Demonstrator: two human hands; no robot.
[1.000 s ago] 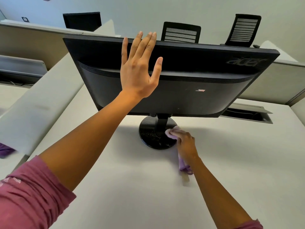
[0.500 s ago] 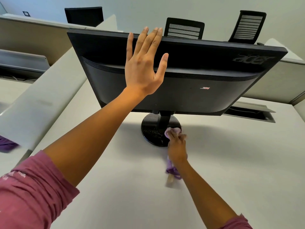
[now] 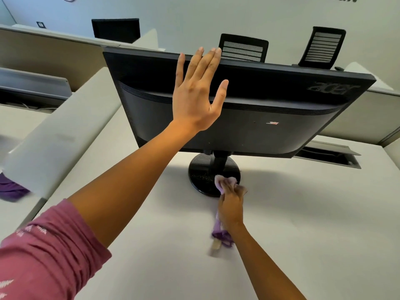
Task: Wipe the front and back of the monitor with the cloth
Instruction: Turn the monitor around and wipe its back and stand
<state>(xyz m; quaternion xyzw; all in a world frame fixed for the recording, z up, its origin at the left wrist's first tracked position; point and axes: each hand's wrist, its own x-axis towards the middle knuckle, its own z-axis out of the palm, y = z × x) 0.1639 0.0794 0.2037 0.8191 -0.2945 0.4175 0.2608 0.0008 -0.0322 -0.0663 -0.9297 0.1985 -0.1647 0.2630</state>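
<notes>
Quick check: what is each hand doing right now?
Left hand: open, fingers straight, flat against the back of the monitor.
Right hand: holding the purple cloth at the monitor's base.

Two mesh office chairs [image 3: 243, 48] behind the partition [image 3: 54, 48], cable hatch [image 3: 329, 155] open in the white desk [image 3: 303, 224].

Left hand [image 3: 195, 98] flat on monitor [image 3: 259, 118] back, right hand [image 3: 230, 204] pressing cloth [image 3: 225, 183] on base [image 3: 202, 176]
</notes>
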